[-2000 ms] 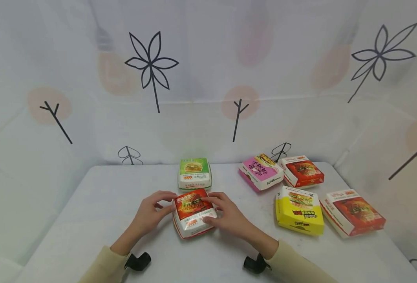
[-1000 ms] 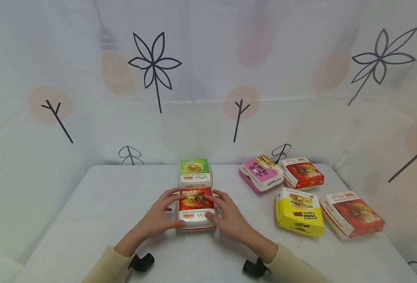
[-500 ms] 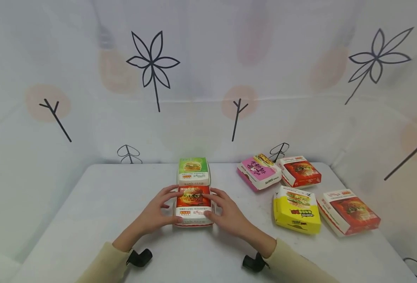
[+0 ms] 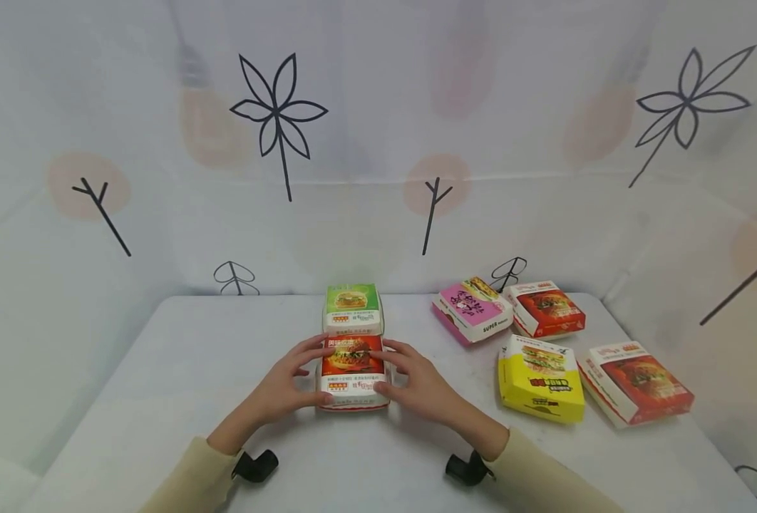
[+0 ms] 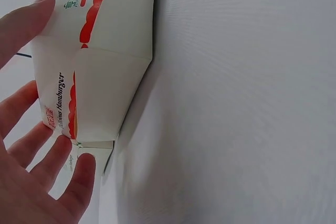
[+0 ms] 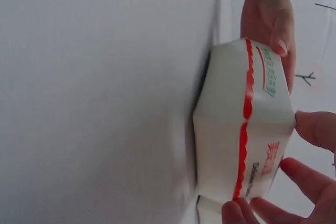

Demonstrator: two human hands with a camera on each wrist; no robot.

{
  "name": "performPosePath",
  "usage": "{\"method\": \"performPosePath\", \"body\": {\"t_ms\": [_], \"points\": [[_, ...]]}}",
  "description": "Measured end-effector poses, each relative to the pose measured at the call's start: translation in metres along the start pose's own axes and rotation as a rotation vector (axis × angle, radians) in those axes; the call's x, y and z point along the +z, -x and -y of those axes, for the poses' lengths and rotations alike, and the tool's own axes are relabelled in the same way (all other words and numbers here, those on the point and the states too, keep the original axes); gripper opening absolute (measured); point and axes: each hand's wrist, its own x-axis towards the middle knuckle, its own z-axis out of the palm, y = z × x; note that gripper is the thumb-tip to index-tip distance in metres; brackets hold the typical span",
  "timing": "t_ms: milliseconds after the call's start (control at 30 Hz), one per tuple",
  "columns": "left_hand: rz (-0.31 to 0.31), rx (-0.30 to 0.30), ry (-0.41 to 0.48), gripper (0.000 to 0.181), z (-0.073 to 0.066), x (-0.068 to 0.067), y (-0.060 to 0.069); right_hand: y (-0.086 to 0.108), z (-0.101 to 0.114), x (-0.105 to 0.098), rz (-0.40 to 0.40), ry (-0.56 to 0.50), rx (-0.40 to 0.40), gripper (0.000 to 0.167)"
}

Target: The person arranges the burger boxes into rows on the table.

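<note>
Head view, red-and-white cardboard burger box [image 4: 353, 372]: I see it flat mid-desk [image 4: 167, 370], squared up with its far edge against the next box; two seconds ago it was skewed, and by half a second ago it already lay like this.
Head view, green-and-white cardboard burger box [image 4: 353, 308]: right behind it, unmoved.
Head view, left hand [image 4: 285, 385]: half spread, fingers bent over the left edge, thumb now down at the near left corner, holding the box; two seconds ago it was higher up that side.
Head view, right hand [image 4: 422, 385]: half spread too, holding the right edge, thumb on the near part, much as before.
Head view, right-side group: pink square box [image 4: 471, 311], yellow square box [image 4: 541, 381], farther red cardboard box [image 4: 547, 308] and nearer red cardboard box [image 4: 638, 385], all where they were.
Left wrist view, left hand: my close look has the thumb tip on the upper edge, fingers fanned toward the printed side.
Right wrist view, right hand: thumb touches an upper corner, fingertips meet the side; the left thumb shows beyond.
</note>
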Motion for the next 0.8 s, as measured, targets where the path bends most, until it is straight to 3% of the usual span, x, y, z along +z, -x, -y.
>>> {"method": "performPosePath", "body": {"t_ms": [433,567,800], "points": [[0.009,-0.017,0.005,0.072,-0.002,-0.001,-0.001,-0.001,-0.005,-0.019,0.059,-0.018,-0.061,0.055],[0.008,-0.007,0.006,0.071,-0.001,-0.002,-0.002,-0.003,-0.006,-0.027,0.042,-0.024,-0.055,0.053],[0.005,-0.042,0.009,0.072,-0.002,-0.002,0.000,-0.005,-0.011,-0.049,0.008,-0.017,-0.020,0.052]]}}
